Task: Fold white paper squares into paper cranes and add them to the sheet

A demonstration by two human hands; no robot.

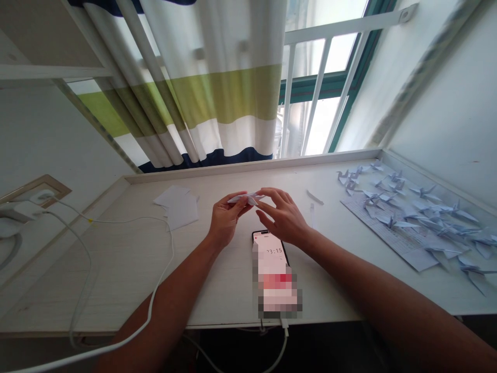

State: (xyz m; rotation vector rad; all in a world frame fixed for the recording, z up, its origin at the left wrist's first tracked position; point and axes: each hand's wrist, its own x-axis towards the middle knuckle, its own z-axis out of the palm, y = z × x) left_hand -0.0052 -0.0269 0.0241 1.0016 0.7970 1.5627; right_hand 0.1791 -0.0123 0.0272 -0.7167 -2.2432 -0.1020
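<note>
A small piece of folded white paper point(243, 198) is pinched between the thumb and fingers of my left hand point(225, 220), above the middle of the table. My right hand point(285, 215) meets its right end, with that end between the fingertips and the thumb lower and apart. The fingers partly cover the paper, so its exact shape is hidden. Below both hands a phone point(272, 259) lies face up, its lit screen partly blurred out. Left of my left hand lie some loose white paper sheets point(182, 210).
Many folded paper cranes point(392, 223) spread over the table's right side, some on a printed sheet point(407, 254). Paper strips point(314, 197) lie beyond my right hand. A white cable point(155, 295) crosses the left side from a wall socket point(39, 191). A raised rim point(252, 165) borders the table's back.
</note>
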